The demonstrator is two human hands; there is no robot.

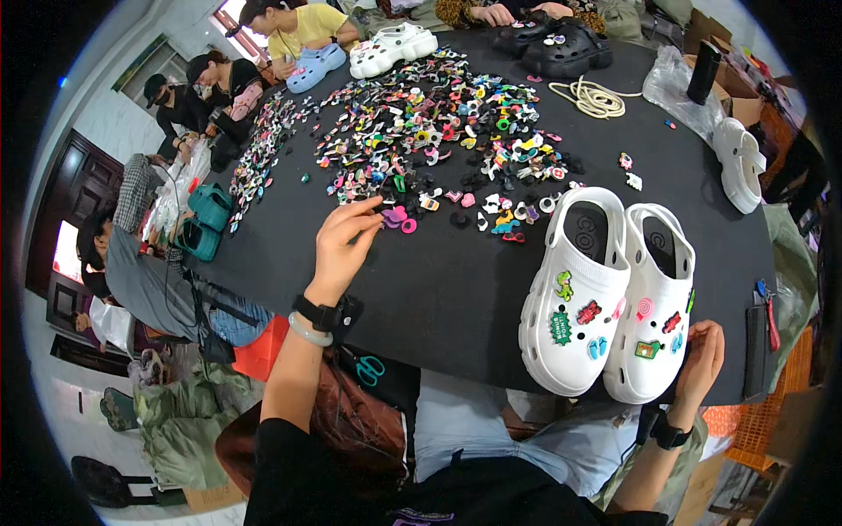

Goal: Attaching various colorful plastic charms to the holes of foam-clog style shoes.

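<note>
A pair of white clogs stands at the right front of the black table: the left clog and the right clog, both with colourful shoe charms on their uppers. My left hand is over the table with fingers stretched toward the near edge of the charm pile. Its fingertips are beside a purple charm; whether they touch it is unclear. Loosely curled, my right hand rests at the table edge against the outer side of the right clog, with its thumb side partly hidden.
Across the table are a blue clog, another white clog and black clogs. Coiled cord, a lone white clog and a red-handled tool lie right. Teal clogs stand left. Several people work around.
</note>
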